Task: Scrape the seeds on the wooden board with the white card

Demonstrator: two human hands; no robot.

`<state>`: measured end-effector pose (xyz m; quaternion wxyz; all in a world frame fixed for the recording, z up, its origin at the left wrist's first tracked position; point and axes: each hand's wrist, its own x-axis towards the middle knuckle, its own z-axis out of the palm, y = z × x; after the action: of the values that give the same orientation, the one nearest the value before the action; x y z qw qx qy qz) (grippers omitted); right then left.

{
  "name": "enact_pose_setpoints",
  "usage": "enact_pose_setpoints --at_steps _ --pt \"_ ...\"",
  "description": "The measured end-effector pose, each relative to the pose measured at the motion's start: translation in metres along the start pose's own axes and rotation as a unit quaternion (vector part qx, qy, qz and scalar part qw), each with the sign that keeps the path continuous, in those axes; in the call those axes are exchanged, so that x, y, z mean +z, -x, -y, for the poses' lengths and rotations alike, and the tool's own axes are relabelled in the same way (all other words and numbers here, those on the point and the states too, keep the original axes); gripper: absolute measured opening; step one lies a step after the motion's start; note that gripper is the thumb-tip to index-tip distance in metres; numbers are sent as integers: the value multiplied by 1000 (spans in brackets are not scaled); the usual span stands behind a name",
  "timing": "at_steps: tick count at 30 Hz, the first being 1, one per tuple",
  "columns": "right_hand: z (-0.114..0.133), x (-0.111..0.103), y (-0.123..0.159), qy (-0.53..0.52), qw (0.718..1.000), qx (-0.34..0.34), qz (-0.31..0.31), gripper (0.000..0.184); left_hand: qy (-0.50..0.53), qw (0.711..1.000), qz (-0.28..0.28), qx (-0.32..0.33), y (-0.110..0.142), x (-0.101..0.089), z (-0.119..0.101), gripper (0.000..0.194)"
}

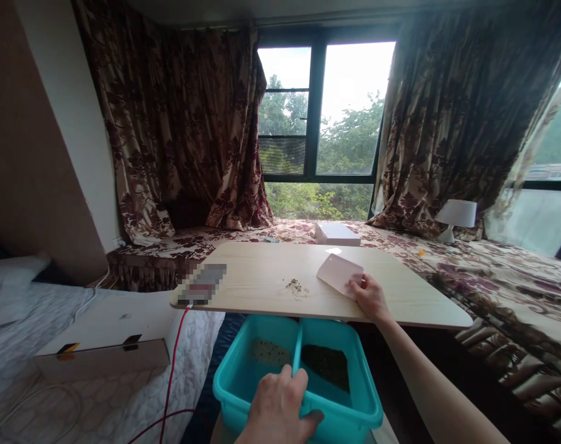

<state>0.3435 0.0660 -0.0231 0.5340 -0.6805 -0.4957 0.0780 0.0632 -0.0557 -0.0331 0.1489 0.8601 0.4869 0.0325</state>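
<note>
My right hand (371, 297) pinches the lower right corner of a thin, pale, flat card (338, 272), which is tilted over the wooden tabletop (257, 262). Left of the card lies a small pile of dark grains and pale dust (295, 287). Below the table's near edge is a teal two-compartment tub (221, 385). My left hand (280, 401) is closed on its middle divider (300, 338), partly hiding it. Pale residue with specks (271, 353) lies in the left compartment. The right one contains a dark granular mass (326, 365).
A blurred-out flat device (202, 283) with a red cable (173, 364) lies at the table's left end. Left of it, a white box (113, 333) rests on the bed. Behind the table are another white box (338, 234) and a lamp (457, 214).
</note>
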Motion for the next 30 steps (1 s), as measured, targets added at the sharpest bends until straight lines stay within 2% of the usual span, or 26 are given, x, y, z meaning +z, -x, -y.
enact_pose_setpoints --at_steps 5,8,10,14,21,30 --pt "5 -8 8 10 1000 -7 8 28 -9 1000 1 1 -4 -2 0 32" --pt "4 -18 21 45 999 14 -15 30 -14 1000 8 -1 -8 -8 -4 32" --pt "3 -25 31 30 999 12 -33 31 -11 1000 2 -5 -10 -12 -6 30" --pt "9 -31 46 -32 999 6 -5 31 -5 1000 -22 4 -14 -17 -10 26" --pt "28 -20 55 -93 993 19 66 28 -13 999 -33 21 -19 -17 -13 26" --pt "30 -10 68 -98 992 20 82 31 -6 1000 -24 17 -18 -21 -16 27"
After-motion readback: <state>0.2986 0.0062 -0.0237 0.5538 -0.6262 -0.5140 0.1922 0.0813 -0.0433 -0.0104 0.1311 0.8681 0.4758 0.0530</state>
